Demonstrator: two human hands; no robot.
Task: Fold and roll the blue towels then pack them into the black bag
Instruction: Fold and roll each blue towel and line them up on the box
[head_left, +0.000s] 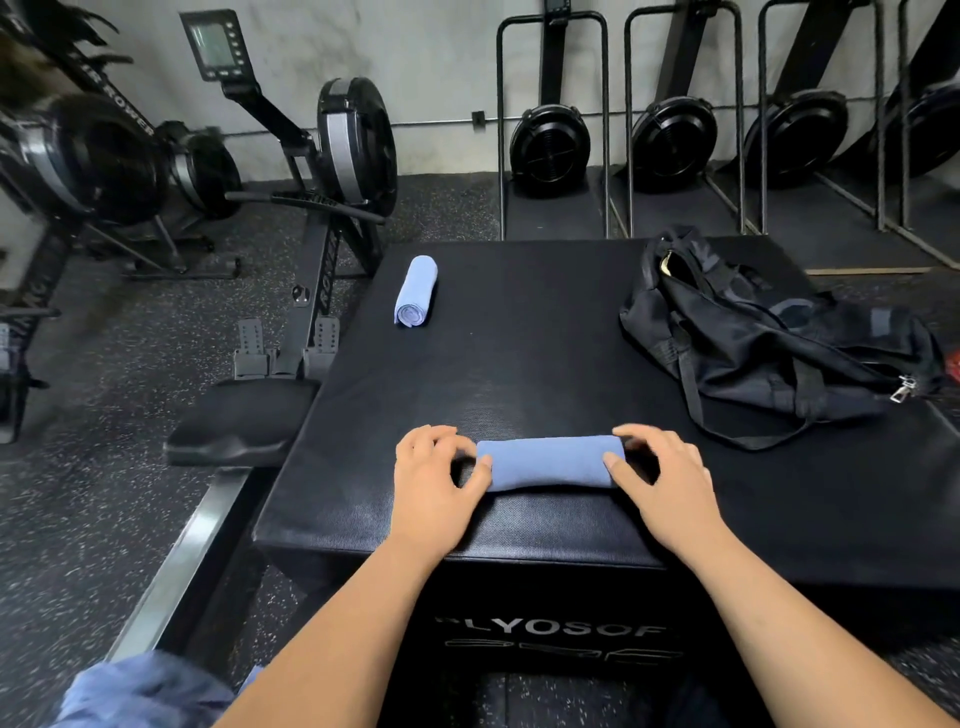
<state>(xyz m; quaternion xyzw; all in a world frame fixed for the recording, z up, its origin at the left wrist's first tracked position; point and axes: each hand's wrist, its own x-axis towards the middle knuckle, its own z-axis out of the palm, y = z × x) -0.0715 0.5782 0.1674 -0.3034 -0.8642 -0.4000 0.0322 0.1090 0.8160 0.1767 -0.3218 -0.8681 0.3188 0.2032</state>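
A rolled blue towel (550, 462) lies crosswise near the front edge of a black padded box (519, 353). My left hand (436, 483) grips its left end, thumb on the front and fingers curled over the back. My right hand (660, 483) grips the right end the same way. A second rolled blue towel (415, 292) lies at the box's far left, untouched. The black bag (769, 338) slumps on the box's right side, its top open and a strap trailing toward the middle.
More blue cloth (140, 691) sits at the bottom left, beside my left arm. A rowing machine (291, 291) stands left of the box, its seat (239, 421) close to the box edge. Further rowers (675, 140) are stored upright along the back wall.
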